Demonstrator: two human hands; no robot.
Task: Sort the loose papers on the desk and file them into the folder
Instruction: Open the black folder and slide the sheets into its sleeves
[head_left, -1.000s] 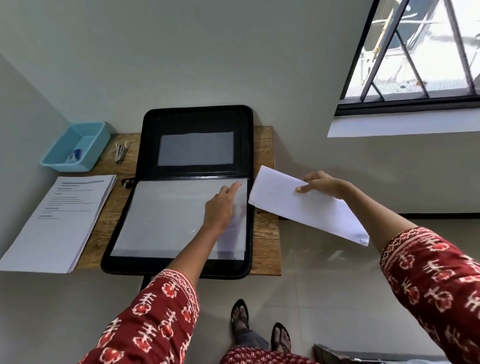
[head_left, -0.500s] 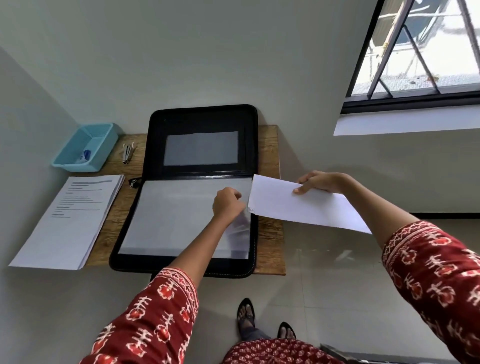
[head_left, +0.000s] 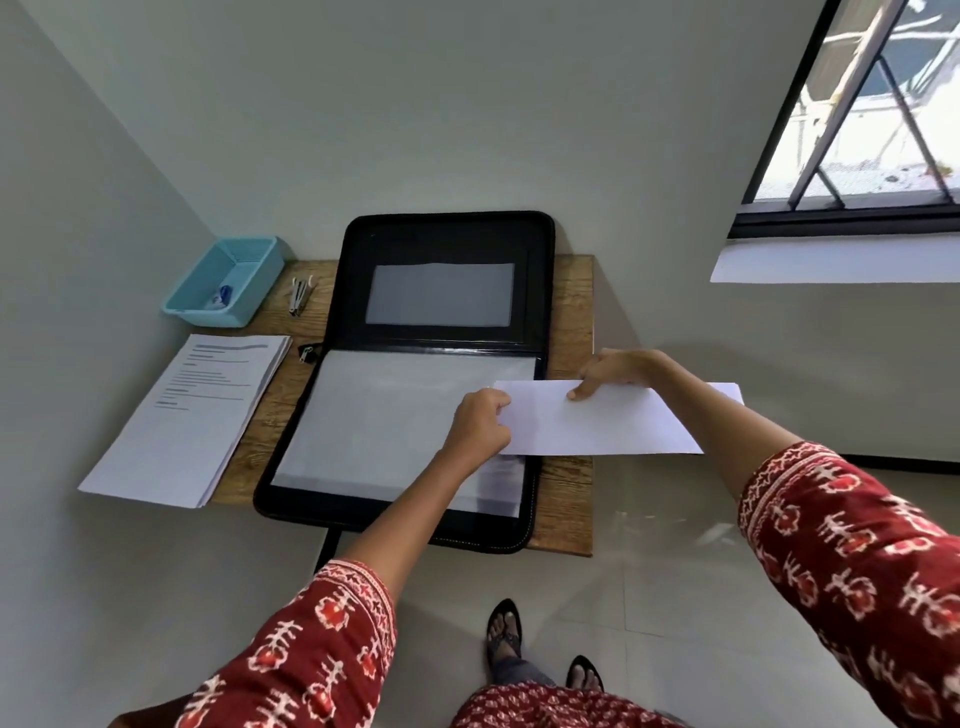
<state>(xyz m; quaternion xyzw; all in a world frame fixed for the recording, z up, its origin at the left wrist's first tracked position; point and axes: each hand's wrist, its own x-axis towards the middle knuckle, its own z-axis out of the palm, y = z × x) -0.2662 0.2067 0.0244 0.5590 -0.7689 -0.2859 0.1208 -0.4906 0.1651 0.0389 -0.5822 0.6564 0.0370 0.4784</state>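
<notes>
A black zip folder (head_left: 447, 239) lies open on a small wooden desk (head_left: 569, 301), its lower half filled with clear plastic sleeves (head_left: 384, 415). My right hand (head_left: 615, 371) pinches a blank white sheet (head_left: 613, 423) at its far edge and holds it level over the folder's right side. My left hand (head_left: 480, 423) is curled at the sleeve's right edge, pinching it where the sheet's left end meets it. A stack of printed papers (head_left: 192, 415) lies at the desk's left, overhanging the edge.
A light blue plastic tray (head_left: 228, 280) with a small item sits at the desk's back left corner. Beside it lie a small metal tool (head_left: 300, 297) and a black binder clip (head_left: 309, 353). Walls close in at left and behind; a window (head_left: 862, 119) is at right.
The right hand brought the white sheet leftward and level, up to the folder. The left hand curled from flat fingers to a pinch at the sleeve's right edge.
</notes>
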